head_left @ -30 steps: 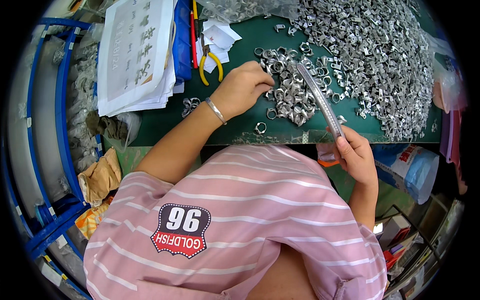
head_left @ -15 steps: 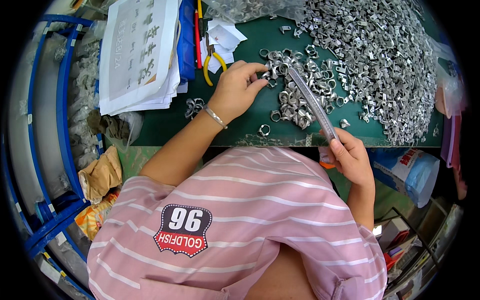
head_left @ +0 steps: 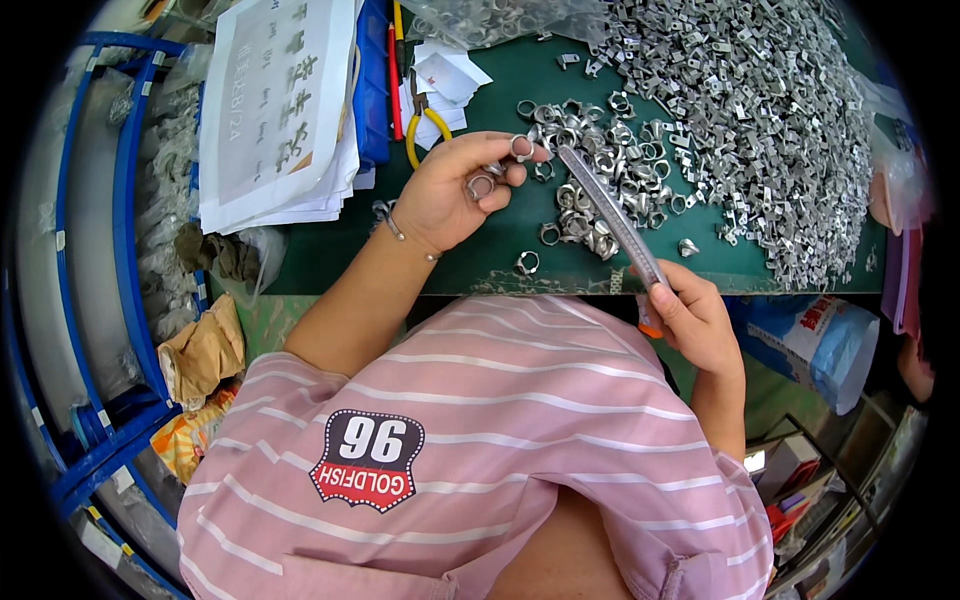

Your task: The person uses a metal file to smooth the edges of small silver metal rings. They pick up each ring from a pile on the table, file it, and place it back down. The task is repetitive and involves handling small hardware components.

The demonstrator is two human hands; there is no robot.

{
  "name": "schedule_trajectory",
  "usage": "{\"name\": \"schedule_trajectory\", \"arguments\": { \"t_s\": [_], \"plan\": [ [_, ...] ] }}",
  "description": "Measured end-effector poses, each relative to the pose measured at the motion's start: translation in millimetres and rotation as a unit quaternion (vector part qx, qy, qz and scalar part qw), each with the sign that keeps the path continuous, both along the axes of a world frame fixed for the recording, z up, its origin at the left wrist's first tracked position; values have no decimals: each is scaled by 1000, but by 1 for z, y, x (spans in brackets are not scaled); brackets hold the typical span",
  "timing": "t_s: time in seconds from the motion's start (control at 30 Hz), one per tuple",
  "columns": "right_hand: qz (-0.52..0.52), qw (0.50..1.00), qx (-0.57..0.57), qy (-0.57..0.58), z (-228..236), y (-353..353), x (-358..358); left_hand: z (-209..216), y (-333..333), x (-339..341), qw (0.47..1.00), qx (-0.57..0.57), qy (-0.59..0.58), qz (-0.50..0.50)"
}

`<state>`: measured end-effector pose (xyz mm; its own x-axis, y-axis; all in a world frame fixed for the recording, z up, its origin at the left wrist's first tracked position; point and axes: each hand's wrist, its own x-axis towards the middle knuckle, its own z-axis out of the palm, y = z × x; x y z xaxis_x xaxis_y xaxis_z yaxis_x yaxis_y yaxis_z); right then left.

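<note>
White paper sheets with drawings [head_left: 270,110] lie left of pliers with yellow handles [head_left: 413,140]. The left hand [head_left: 455,195] has its fingers bent around a few round silver metal rings [head_left: 521,158]. Next, a pile of silver rings [head_left: 622,165] sits on the green table [head_left: 325,260]. A long, thin grey bar [head_left: 612,207] slants over it, its near end held in the closed right hand [head_left: 697,315]. Farther right is a big heap of little silver metal bits [head_left: 755,130].

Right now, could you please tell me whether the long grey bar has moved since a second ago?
Yes: the long grey bar has shifted left, toward the pliers.
</note>
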<state>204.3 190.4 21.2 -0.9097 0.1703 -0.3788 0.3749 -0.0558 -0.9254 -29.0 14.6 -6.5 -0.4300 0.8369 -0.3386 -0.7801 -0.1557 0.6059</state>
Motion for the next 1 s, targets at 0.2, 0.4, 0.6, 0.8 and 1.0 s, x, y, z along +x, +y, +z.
{"name": "schedule_trajectory", "arguments": {
  "t_s": [0.2, 0.4, 0.6, 0.8, 1.0],
  "plan": [
    [14, 1000, 1, -17, 0, -2, -3, 6, -1, 5, 994, 97, -27, -39],
    [26, 997, 12, -75, 10, -2, -7, 14, 3, 11, 995, -21, 94, -20],
    [62, 996, 31, -51, 8, -3, -6, 17, 1, 14, 988, -72, 123, -63],
    [55, 996, 15, -64, 11, -3, -6, 21, 1, 19, 989, -47, 130, -54],
    [72, 997, 4, -26, 14, -10, -13, 18, 3, 34, 968, -64, 218, -108]
  ]
}}
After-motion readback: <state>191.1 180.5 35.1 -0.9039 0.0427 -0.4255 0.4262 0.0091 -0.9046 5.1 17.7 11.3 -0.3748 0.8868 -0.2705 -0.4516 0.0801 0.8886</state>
